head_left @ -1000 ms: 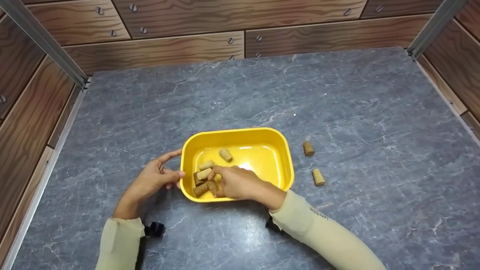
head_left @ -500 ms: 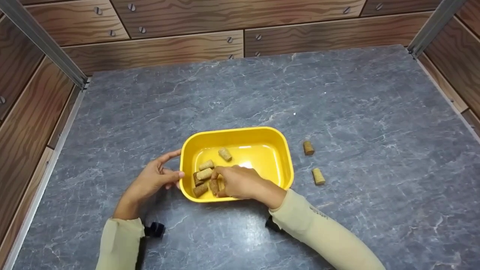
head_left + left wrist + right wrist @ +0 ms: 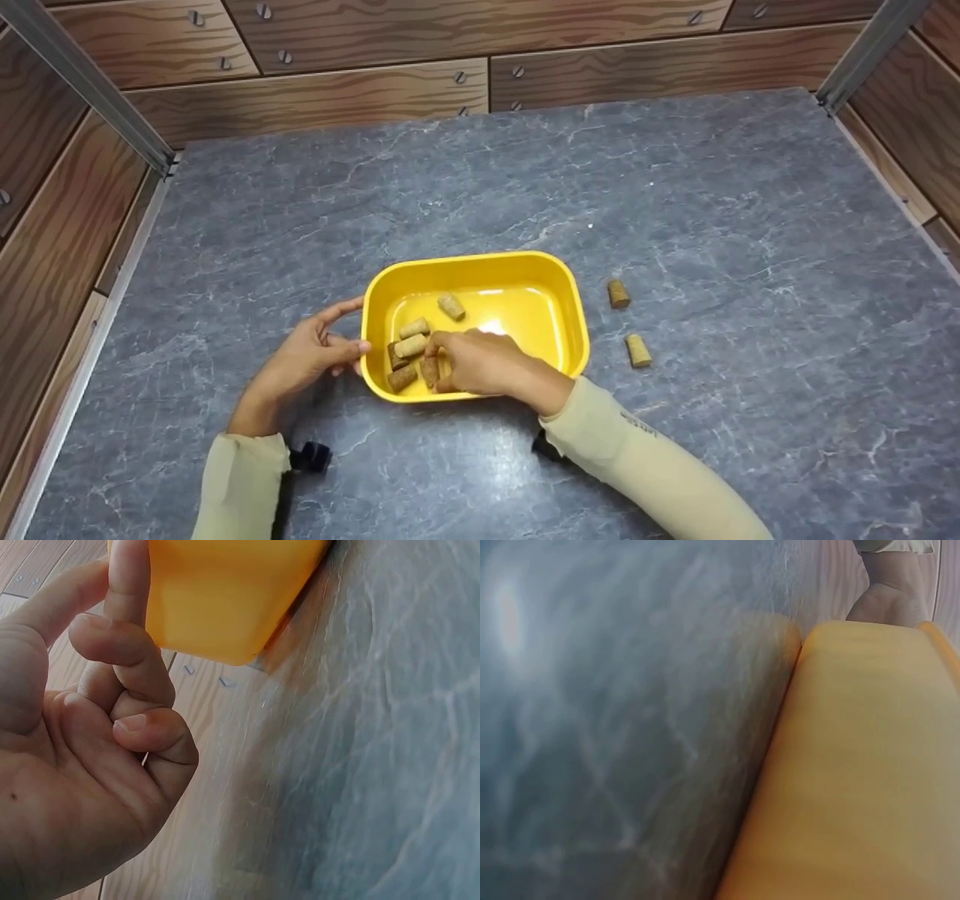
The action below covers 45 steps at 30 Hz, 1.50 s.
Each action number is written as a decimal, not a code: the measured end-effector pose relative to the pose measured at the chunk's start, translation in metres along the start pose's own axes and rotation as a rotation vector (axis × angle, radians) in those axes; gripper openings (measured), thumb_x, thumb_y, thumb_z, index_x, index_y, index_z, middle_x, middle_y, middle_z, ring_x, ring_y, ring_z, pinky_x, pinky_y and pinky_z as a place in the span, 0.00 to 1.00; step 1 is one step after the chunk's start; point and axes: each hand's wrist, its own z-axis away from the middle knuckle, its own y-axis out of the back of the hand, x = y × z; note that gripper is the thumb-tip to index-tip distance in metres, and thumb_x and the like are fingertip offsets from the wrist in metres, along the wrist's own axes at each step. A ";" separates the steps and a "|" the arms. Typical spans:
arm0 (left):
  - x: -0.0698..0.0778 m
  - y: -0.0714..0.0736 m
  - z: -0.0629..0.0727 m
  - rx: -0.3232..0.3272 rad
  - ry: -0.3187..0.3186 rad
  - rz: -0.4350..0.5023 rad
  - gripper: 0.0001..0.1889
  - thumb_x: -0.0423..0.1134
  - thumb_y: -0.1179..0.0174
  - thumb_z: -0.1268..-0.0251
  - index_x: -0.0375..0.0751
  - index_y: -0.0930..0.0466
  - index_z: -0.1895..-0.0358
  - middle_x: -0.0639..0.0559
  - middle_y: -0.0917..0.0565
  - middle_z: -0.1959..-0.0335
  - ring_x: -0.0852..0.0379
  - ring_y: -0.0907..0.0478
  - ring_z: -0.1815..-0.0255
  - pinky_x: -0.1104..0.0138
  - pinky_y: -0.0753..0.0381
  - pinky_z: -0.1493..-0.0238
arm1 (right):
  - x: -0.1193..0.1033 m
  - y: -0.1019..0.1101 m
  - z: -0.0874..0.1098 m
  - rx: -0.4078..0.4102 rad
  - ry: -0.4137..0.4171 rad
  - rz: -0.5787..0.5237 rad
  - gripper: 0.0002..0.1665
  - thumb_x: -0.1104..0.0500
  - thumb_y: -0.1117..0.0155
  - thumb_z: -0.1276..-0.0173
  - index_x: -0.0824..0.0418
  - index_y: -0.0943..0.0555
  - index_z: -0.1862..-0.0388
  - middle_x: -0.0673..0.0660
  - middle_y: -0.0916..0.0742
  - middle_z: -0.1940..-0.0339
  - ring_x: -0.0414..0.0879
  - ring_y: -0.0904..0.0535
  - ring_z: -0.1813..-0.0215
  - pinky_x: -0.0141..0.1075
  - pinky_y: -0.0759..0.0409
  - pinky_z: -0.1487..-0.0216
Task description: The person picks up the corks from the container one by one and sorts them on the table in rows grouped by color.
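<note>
A yellow plastic tub [image 3: 517, 326] stands on the table with several cork stoppers inside, mostly at its left end. My right hand [image 3: 487, 367] reaches over the near rim and pinches a brown cork [image 3: 430, 373] between thumb and index finger. Beside that one lie another brown cork [image 3: 403, 377], a pale cork [image 3: 410, 346] and a darker cork [image 3: 396, 357] partly under it. My left hand [image 3: 304, 349] holds the tub's left side, thumb at the rim. In the left wrist view its other fingers [image 3: 154, 731] are curled below the tub wall [image 3: 214, 600].
Two corks lie on the table right of the tub, a brown cork [image 3: 618, 294] and a pale cork [image 3: 637, 350]. The grey marbled table [image 3: 750, 225] is bounded by wood-patterned panels [image 3: 300, 97]. The tub's near wall [image 3: 862, 765] fills the right wrist view's right side.
The brown cork at my right fingertips has turned more upright, and the fingers have shifted slightly right. The left hand and the tub keep their places.
</note>
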 end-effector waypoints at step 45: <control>0.003 0.003 0.006 -0.081 0.016 -0.072 0.46 0.38 0.34 0.40 0.37 0.54 0.24 0.56 0.14 0.80 0.62 0.25 0.83 0.72 0.29 0.77 | 0.058 0.074 0.056 0.191 0.127 -0.327 0.27 0.60 0.31 0.39 0.59 0.24 0.41 0.54 0.19 0.69 0.45 0.26 0.68 0.29 0.27 0.73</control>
